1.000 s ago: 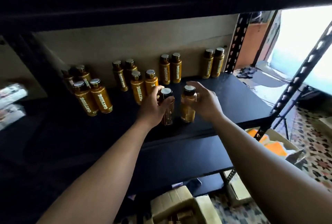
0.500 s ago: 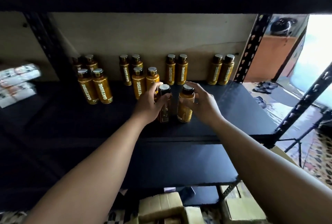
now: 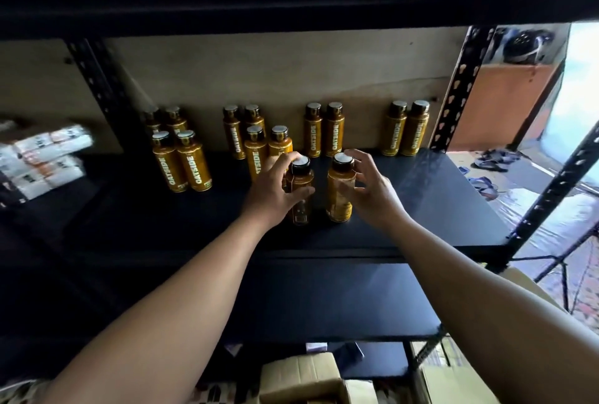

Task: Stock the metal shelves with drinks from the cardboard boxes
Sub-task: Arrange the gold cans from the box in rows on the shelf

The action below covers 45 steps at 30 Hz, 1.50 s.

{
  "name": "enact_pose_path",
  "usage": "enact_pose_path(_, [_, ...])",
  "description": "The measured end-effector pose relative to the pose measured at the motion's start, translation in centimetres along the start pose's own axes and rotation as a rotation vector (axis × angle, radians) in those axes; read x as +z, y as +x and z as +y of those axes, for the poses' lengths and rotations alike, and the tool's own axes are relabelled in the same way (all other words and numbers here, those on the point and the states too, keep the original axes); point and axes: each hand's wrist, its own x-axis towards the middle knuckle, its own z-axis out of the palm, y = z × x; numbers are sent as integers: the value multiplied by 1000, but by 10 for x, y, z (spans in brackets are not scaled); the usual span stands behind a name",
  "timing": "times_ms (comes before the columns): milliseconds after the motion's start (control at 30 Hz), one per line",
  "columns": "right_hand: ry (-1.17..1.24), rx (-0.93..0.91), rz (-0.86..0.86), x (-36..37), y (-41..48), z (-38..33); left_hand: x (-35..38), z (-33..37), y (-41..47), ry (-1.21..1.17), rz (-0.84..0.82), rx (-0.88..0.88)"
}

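Twelve brown bottles (image 3: 194,167) stand in pairs toward the back edge of the black shelf (image 3: 437,202), one pair just behind the left hand (image 3: 275,191). Blurred white packs (image 3: 42,157) lie at its left edge, and a cardboard box (image 3: 301,374) sits below. Nearer the front edge two more stand upright side by side, the left hand's fingers curled round the left bottle (image 3: 300,199) and those of the right hand (image 3: 372,193) round the right bottle (image 3: 338,196).
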Motion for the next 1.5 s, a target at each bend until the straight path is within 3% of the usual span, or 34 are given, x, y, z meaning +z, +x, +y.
enact_pose_path(567, [3,-100,9,-13,26,2,-9,-7,20,-22,-3,94])
enact_pose_path(733, [-108,-169,-4,-18,23,1,-13,-5,25,-50,-5,138])
enact_pose_path(900, [-288,-243,-153,-29,25,13,-10,-10,22,-50,-33,127])
enact_pose_path(1000, [-347,-247,-125,-30,30,12,-10,-9,23,-63,-59,129])
enact_pose_path(1333, [-224,-203,-72,-27,31,9,-5,-4,24,-34,-18,121])
enact_pose_path(1500, [-169,-189,4,-29,29,9,-8,-7,25,-62,-75,146])
